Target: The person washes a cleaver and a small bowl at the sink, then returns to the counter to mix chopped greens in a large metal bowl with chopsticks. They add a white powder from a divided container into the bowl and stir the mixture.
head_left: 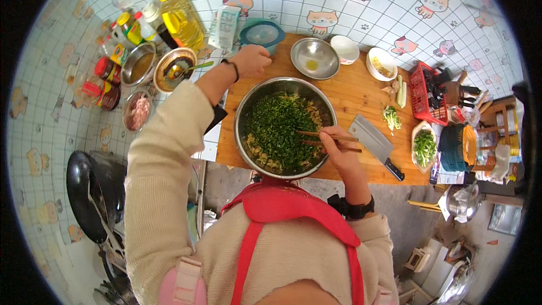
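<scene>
Red apron straps (pixel 265 214) over a cream sweater sit closest to the lens. Past them, big steel mixing bowl (pixel 285 127) on the wooden board (pixel 361 87), full of chopped greens over a pale minced filling. Smaller steel bowl (pixel 314 57) behind it: empty except a yellow smear. White bowl (pixel 381 63) to the right holds pale shreds; far-right dish (pixel 424 147) holds chopped green onion. Right hand (pixel 336 147) is closed around a pair of chopsticks (pixel 322 138), tips down in the greens near the bowl's right side. Chopsticks lie roughly horizontal, tips pointing left. Left hand (pixel 251 59) is clenched in a loose fist just beyond the bowl's far rim; can't tell if it holds anything. Cleaver (pixel 375 144) lies flat right of the bowl, handle toward the near-right.
</scene>
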{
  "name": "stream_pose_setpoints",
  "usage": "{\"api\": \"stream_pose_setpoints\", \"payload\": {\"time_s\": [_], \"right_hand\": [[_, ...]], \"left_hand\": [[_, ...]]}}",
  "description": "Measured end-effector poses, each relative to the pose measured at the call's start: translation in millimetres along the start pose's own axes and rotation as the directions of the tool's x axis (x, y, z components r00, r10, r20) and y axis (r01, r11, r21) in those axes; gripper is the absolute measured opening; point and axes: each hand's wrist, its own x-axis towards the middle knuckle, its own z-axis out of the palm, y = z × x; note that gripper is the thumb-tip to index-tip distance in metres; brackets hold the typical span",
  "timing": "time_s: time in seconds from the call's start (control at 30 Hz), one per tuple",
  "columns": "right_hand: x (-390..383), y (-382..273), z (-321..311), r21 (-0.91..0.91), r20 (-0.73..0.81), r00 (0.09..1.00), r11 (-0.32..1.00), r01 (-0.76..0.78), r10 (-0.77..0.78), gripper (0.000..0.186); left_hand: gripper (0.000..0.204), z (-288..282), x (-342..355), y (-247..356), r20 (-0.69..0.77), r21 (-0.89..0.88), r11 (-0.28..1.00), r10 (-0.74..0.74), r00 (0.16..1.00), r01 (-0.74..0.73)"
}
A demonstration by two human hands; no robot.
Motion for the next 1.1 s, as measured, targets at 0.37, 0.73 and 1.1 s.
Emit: {"api": "stream_pose_setpoints", "payload": {"time_s": [0.37, 0.73, 1.1], "right_hand": [[-33, 5, -7, -0.122, -0.125, 0.988, 0.99, 0.076, -0.091, 0.012], [-21, 24, -17, -0.008, -0.134, 0.991, 1.0, -0.011, 0.01, 0.019], [-37, -2, -67, -0.574, 0.28, 0.871, 0.798, -0.185, 0.403, 0.036]], "left_hand": [[0.067, 49, 139, -18, 0.544, -0.362, 0.78, -0.268, 0.795, 0.511], [0.051, 12, 136, -7, 0.306, -0.313, 0.933, -0.081, 0.949, 0.18], [0.029, -21, -54, 50, 0.01, -0.677, 0.729, -0.131, 0.991, 0.104]]}}
